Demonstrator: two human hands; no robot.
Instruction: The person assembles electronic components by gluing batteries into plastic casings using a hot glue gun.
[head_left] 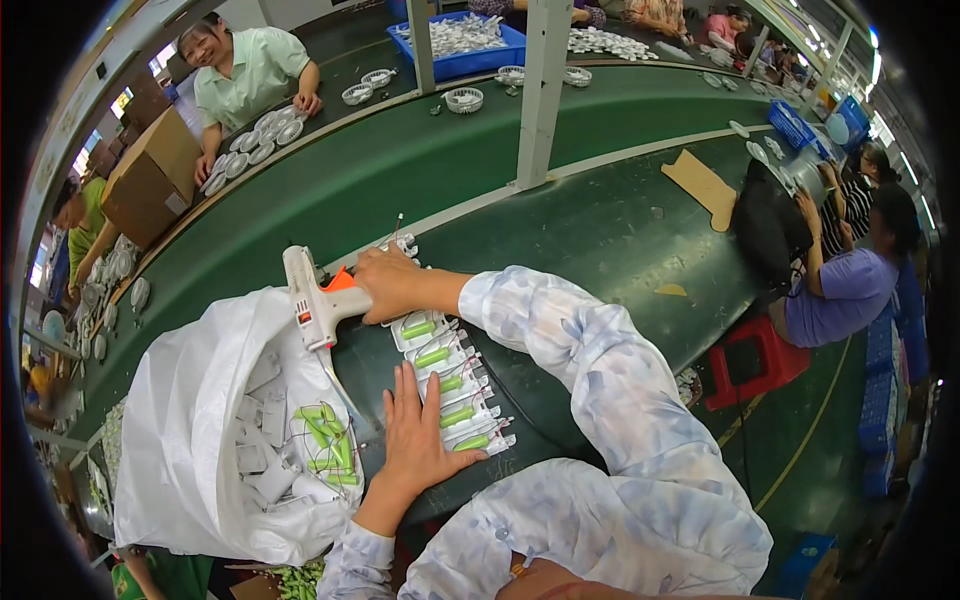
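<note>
My right hand [398, 281] is wrapped round the handle of a white hot glue gun [312, 300] with an orange trigger. The gun's nozzle points down toward the bag's edge. In front of me runs a row of small white plastic housings [484, 419], each with a green cylindrical battery [457, 416] and thin wires. My left hand [418, 432] lies flat, fingers stretched, along the left ends of the nearer housings, its thumb reaching under the closest one. The far end of the row is partly hidden by my right hand.
At left, an open white sack [185, 420] holds white plastic parts and loose green batteries [325, 440]. A post [543, 95] rises beyond the green bench. Cardboard [703, 188] lies to the right. Co-workers sit across the conveyor [400, 150] and by a red stool [752, 362].
</note>
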